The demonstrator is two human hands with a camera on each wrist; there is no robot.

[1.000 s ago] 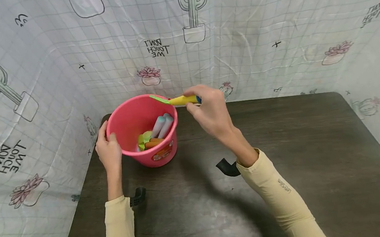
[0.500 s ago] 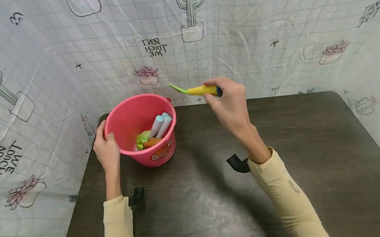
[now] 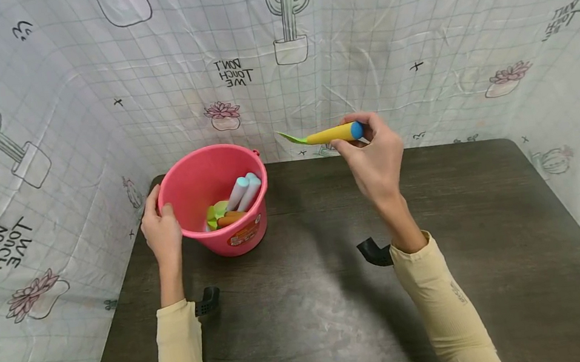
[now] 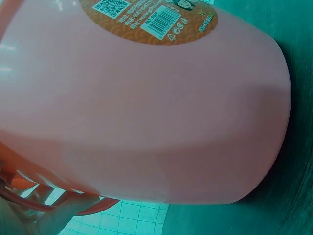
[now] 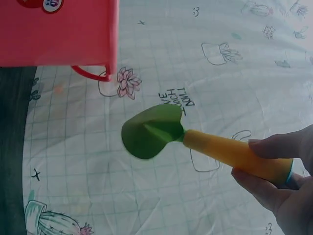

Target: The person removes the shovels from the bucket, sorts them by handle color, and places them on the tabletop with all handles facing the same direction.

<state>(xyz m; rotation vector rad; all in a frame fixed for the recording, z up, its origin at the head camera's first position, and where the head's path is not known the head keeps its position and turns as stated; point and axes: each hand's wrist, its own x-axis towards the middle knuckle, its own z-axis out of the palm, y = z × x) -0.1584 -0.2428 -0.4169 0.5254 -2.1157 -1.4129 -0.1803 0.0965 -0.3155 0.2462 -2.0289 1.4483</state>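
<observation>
A pink bucket (image 3: pixel 237 243) stands at the back left of the dark table. My left hand (image 3: pixel 161 225) grips its left rim, thumb inside and fingers outside; the left wrist view is mostly filled by the bucket's wall (image 4: pixel 146 107). In my right hand (image 3: pixel 377 157) I hold a toy trowel (image 5: pixel 230 154) by its yellow, blue-ended handle, pinched between thumb and fingers. Its green blade (image 5: pixel 151 131) points left toward the bucket, above the table. Inside the bucket lie pale, blue-tipped handles (image 3: pixel 239 192), an orange piece (image 3: pixel 231 218) and a yellow-green piece (image 3: pixel 215 212).
A wooden table (image 3: pixel 465 213) spreads to the right of the bucket. White curtain sheets (image 3: pixel 362 61) with cactus prints hang behind and at both sides. A black wrist mount (image 3: pixel 375 253) juts from the right sleeve, another black mount (image 3: pixel 208 300) from the left.
My right hand has moved right with the trowel, from over the bucket's rim to clear of it. The left hand has stayed at the bucket's rim.
</observation>
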